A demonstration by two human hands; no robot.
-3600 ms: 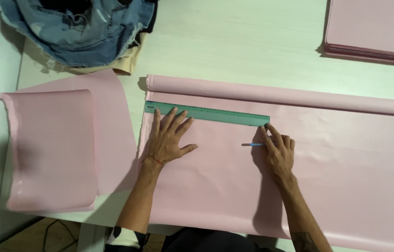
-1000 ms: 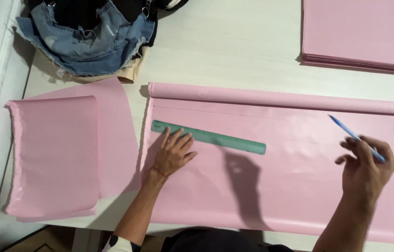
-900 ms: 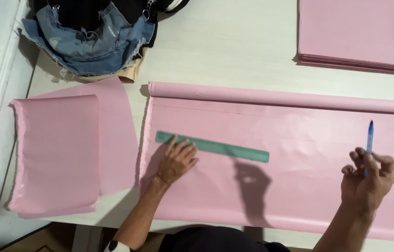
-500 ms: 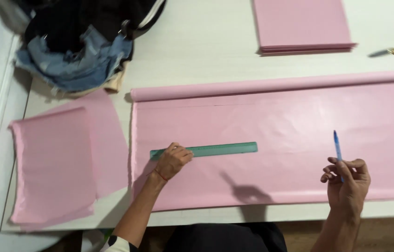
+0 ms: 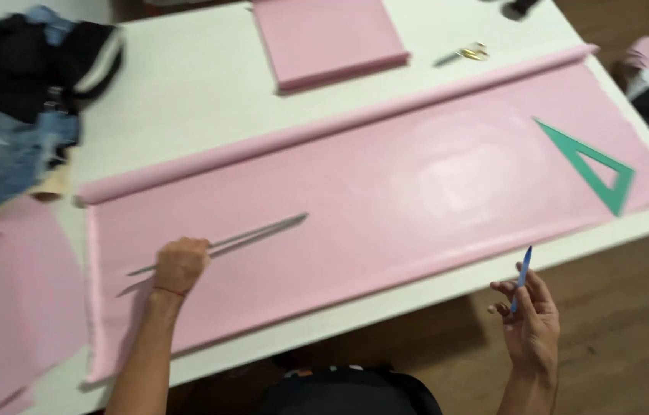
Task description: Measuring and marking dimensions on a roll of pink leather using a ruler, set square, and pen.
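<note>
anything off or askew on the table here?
The ruler is tipped up on its edge in the left hand instead of lying flat on the pink sheet. A clothes pile crowds the table's far-left corner. Nothing looks spilled or torn.

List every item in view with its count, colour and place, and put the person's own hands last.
pink sheet: one, pink, partly unrolled across the white table.
ruler: one, seen edge-on and lifted, over the sheet's left part.
set square: one, green, on the sheet's right end.
folded pink stack: one, far edge of the table.
scissors: one pair, right of the stack.
pink pieces: number unclear, at the left.
clothes heap: denim and dark, far left corner.
pen: one, blue, in the right hand.
left hand: grips the ruler.
right hand: off the table's near edge.
</note>
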